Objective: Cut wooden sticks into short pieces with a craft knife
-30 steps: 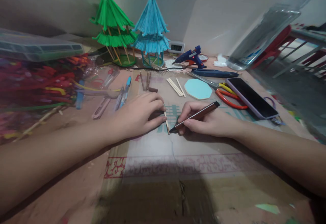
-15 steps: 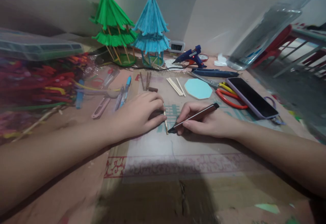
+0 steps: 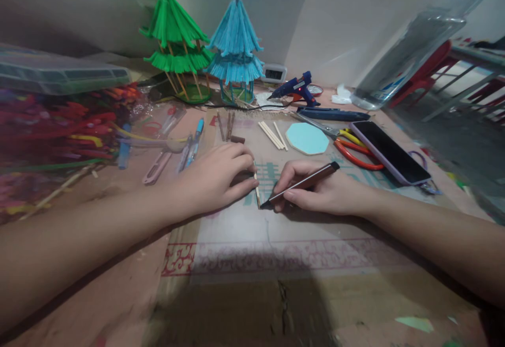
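- Head view: by the left hand (image 3: 232, 170), one stick (image 3: 258, 197) is held clamped at the fingertips, in front and left of the one blue board (image 3: 306, 138).
- By the right hand (image 3: 327, 193), one brown marker (image 3: 305, 182) is gripped in front of the board, its tip set at the stick's near end.
- Left of the board, three brown sticks (image 3: 228, 126), one brown cap (image 3: 237, 139) and several bunched pale sticks (image 3: 270, 135) are laid.
- Behind it, one glue gun (image 3: 294, 88) is placed.
- Right of it, one phone (image 3: 390, 151) is seen.
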